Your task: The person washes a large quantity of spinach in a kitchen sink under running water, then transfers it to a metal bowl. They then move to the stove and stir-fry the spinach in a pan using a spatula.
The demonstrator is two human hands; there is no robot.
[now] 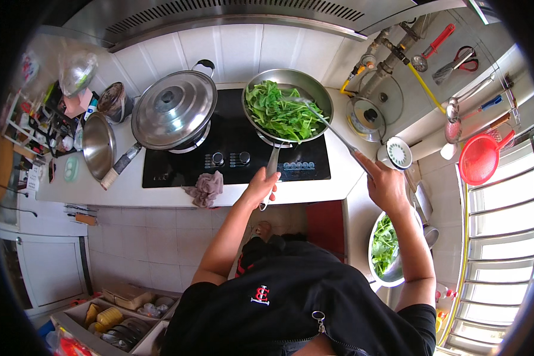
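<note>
My left hand (261, 188) grips the metal handle of a frying pan (327, 95) on the right burner of a black glass gas hob (182, 171). Leafy greens (280, 111) heap up in the pan, mostly over its left and front part. In my right hand (382, 182) is the long metal handle of a utensil (338, 135), which reaches down-left into the pan. Its head lies among the greens, so its kind is not certain. To the right, beside my forearm, a white bowl (373, 262) holds more leafy greens (384, 247).
A lidded metal wok (175, 109) stands on the left burner, its handle pointing towards the counter's front edge. A crumpled cloth (207, 189) lies at the hob's front. Right of the pan are a glass lid (360, 113) and an enamel mug (398, 153). A red strainer (478, 158) hangs farther right.
</note>
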